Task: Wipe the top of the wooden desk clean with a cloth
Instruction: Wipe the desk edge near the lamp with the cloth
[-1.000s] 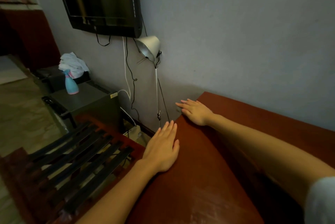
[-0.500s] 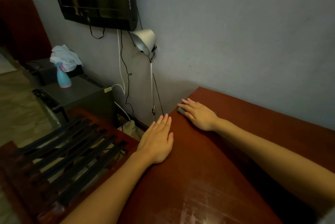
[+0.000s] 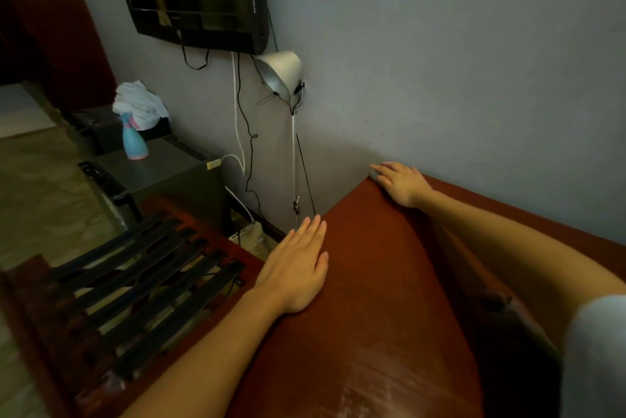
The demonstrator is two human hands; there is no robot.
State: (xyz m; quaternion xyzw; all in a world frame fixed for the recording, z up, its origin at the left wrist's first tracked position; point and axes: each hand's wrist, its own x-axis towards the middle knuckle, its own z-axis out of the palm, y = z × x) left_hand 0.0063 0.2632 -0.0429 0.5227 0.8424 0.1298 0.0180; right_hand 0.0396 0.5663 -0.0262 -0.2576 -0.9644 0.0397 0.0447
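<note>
Bench (image 3: 379,299) runs along the wall. The left hand (image 3: 298,268) lies flat, holding nothing; the right hand (image 3: 401,185) presses spread fingers at the far corner, any cloth beneath unseen. Risk: overshooting that corner could snag the lamp cord (image 3: 306,170).

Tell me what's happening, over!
Left grip flat on red-brown wooden desk. Right grip pressing far corner, cloth unclear beneath. Silver cone lamp nearby.

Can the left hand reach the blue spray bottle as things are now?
Probably not. The left hand lies flat at the edge of the desk; the spray bottle stands on the grey cabinet, beyond the slatted bench. Nothing blocks the way, yet the gap looks longer than the arm.
</note>
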